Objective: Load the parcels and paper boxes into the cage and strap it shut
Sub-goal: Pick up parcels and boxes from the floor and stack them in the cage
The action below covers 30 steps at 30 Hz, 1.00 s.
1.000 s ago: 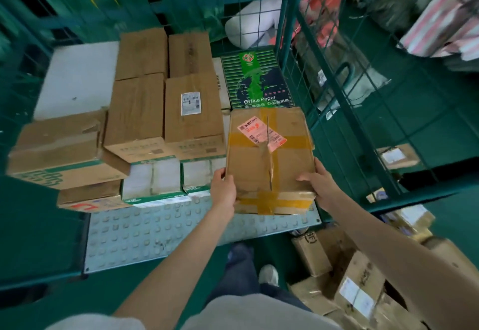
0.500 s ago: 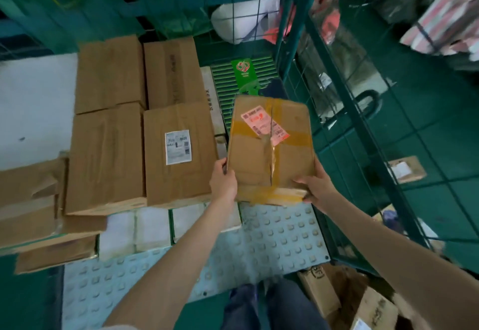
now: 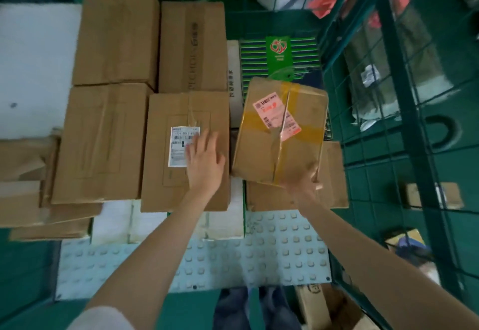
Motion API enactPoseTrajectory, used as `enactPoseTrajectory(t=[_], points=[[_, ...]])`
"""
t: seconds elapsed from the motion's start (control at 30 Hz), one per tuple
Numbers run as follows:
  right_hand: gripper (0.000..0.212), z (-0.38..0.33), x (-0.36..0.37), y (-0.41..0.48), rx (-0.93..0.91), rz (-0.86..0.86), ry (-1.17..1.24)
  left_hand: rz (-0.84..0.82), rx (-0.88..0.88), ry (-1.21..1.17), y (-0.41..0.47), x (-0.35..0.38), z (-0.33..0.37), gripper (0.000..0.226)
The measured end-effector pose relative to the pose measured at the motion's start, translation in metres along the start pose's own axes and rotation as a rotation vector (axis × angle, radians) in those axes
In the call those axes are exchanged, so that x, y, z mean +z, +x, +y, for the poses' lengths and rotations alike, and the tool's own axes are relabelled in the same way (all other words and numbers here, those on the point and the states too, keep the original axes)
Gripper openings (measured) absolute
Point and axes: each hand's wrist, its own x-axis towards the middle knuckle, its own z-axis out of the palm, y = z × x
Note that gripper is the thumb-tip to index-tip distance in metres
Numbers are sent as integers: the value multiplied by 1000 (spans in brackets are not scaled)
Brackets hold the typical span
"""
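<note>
Holding the taped parcel (image 3: 280, 135) with your right hand (image 3: 303, 186) alone, you have it inside the cage (image 3: 404, 112), against the right-hand mesh wall; half a second ago both hands gripped its near edge, one at each corner; now your left hand (image 3: 204, 158) has let go and lies over the labelled box (image 3: 166, 192) just to the left, fingers straight and spread, the tips reaching the white label (image 3: 178, 145); whether the palm presses on the cardboard or floats just above it, you cannot tell from this view; your right hand grips the parcel's near right corner, the fingers curled around it but too blurred to count; the parcel sits tilted, its far end higher, pink label (image 3: 277, 117) and yellow tape facing up; it has gone deeper and further right than before, and its far edge now covers part of the green paper box (image 3: 278, 50); under its near end a brown box (image 3: 334, 174) shows, which was out of sight in the earlier picture; whether the parcel touches that box is not clear; the stacked cartons to the left, a tall one (image 3: 103, 143) beside the labelled box and two behind (image 3: 116, 37), lie in the same order as before; the studded floor plate (image 3: 259, 259) shows bare at the front of the cage, between your forearms; loose cartons (image 3: 318, 306) lie on the ground outside, by your right arm
</note>
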Motion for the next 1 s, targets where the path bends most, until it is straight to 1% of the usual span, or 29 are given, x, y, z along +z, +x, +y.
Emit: enactPoseTrajectory(t=[0.07,0.13,0.2,0.3,0.4,0.53,0.63,0.77,0.83,0.87,0.93,0.97,1.0], points=[[109,-4,1,4,-64,45,-10,-35,-80,113,6,4,-21,62],[113,-9,0,12,-78,63,13,-53,-87,194,7,10,-34,65],[115,-19,0,21,-134,63,-6,-54,-82,224,9,19,-39,66],[107,-43,-4,28,-296,52,23,-22,-84,222,7,22,-40,65],[95,-86,1,47,-382,97,11,-9,-93,208,10,25,-45,64],[86,-129,6,70,-399,123,-27,-35,-108,200,11,28,-45,68],[76,-158,10,82,-418,176,-59,-39,-111,198,10,30,-47,68],[68,-206,23,104,-465,202,-65,-21,-107,209,12,33,-48,68],[64,-230,24,114,-478,232,-109,-5,-100,210,12,35,-49,67],[61,-240,24,122,-473,250,-169,4,-95,209,12,36,-50,66],[59,-253,21,131,-436,234,-267,19,-87,204,12,38,-51,66],[59,-257,20,130,-412,228,-243,24,-85,204,12,39,-52,65],[57,-259,20,133,-392,262,-177,24,-82,203,13,39,-52,65]])
